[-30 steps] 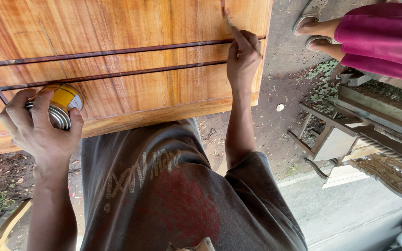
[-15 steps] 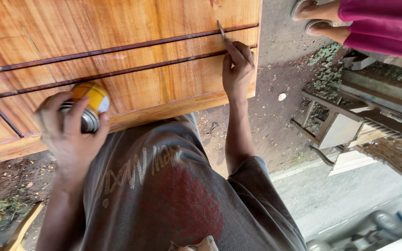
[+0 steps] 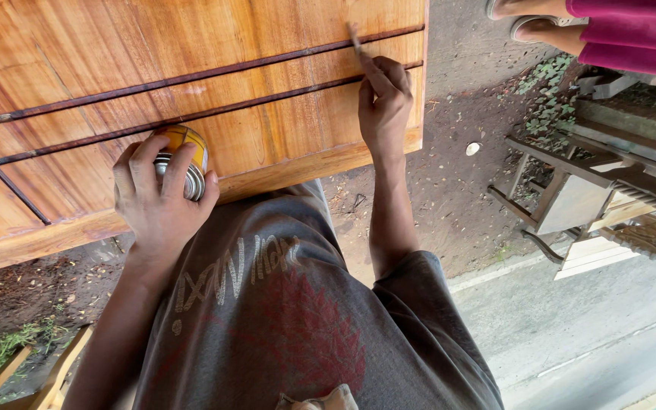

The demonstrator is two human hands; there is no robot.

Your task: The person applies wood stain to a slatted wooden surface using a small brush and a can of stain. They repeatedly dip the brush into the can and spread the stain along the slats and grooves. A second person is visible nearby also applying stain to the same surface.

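Fingers (image 3: 377, 72) of the right hand (image 3: 385, 106) are pinched round a thin small brush (image 3: 354, 36), its tip resting at the upper of two dark grooves (image 3: 191, 76) cut into the large varnished orange-brown wooden panel (image 3: 115, 45). The left hand (image 3: 157, 201) is clenched round a small round metal can with a yellow side (image 3: 184, 163), held just in front of the panel's lower edge, well apart from the brush.

The brush sits right on the groove's rim, so a small wobble of the wrist could, I judge, drag its tip out onto the glossy face beside it and leave a mark there. The can looks tilted toward the person's grey shirt (image 3: 267, 319); if it is open, which I cannot tell, a slackening grip might spill it onto the cloth or the dirt ground (image 3: 449, 190) below. A second person in a pink garment (image 3: 632, 38) stands near the panel's far corner and could jog it.
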